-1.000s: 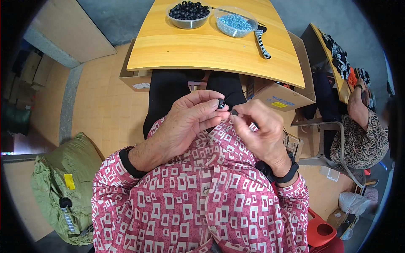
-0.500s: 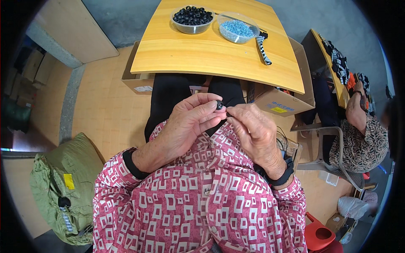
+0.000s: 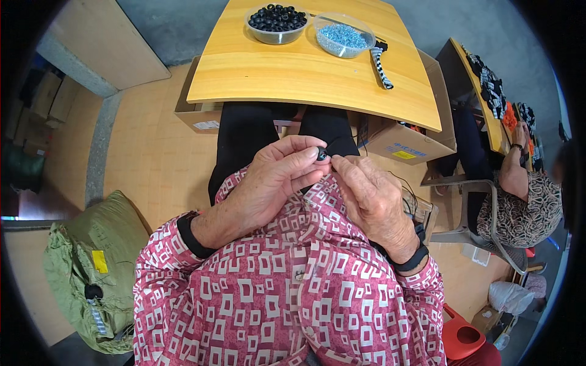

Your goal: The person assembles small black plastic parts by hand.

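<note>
My left hand (image 3: 278, 174) pinches a round black bead (image 3: 321, 155) between thumb and forefinger above my lap. Close against it, the fingertips of my right hand (image 3: 372, 192) are pressed together beside the bead; what they hold is too small to make out. A thin dark cord (image 3: 365, 143) shows just beyond the hands. On the table ahead, a clear bowl (image 3: 278, 38) is heaped with black beads. To its right another clear bowl (image 3: 343, 50) contains small light-blue beads, with a black-and-white striped strip (image 3: 381, 68) lying beside it.
The yellow wooden table (image 3: 293, 76) has its near edge over my knees. A cardboard box (image 3: 403, 143) stands under its right side. A green sack (image 3: 91, 262) rests at left, a red plastic stool (image 3: 464, 335) at lower right. Another person (image 3: 519, 201) sits at a right-hand table.
My right fingers have shifted slightly, the forefinger now straighter towards the bead. The bead, still in my left hand, sits a little further right. The other person's hand has moved.
</note>
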Demonstrator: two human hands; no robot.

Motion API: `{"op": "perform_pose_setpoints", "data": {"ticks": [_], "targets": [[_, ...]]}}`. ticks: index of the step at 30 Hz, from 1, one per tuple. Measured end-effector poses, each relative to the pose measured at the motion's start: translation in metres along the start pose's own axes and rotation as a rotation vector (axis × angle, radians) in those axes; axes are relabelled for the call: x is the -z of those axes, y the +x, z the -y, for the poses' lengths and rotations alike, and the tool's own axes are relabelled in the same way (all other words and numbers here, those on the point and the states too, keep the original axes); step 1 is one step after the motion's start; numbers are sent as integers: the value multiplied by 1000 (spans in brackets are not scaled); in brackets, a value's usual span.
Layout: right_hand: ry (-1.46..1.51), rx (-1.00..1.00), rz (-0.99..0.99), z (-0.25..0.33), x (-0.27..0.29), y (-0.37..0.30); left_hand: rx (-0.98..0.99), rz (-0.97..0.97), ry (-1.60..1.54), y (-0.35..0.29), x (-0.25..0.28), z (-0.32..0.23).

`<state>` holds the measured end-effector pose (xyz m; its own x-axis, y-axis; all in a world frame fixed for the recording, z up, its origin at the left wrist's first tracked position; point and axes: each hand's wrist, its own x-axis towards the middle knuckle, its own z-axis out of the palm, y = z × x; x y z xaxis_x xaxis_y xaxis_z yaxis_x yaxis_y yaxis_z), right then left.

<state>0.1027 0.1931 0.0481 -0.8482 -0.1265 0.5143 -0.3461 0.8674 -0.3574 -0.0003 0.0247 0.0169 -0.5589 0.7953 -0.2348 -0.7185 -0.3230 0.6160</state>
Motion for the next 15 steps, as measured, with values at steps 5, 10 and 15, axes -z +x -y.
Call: {"op": "perform_pose_setpoints", "data": {"ticks": [5,10,15], "targets": [[132,-14,-58,0,7,4,17,47,-49,-3,1,-1],[172,-51,-78,-1,19,9,41,88,-105,0,1,-6],[192,-61,-86,-1,16,19,43,102,-174,8,0,-9]]}}
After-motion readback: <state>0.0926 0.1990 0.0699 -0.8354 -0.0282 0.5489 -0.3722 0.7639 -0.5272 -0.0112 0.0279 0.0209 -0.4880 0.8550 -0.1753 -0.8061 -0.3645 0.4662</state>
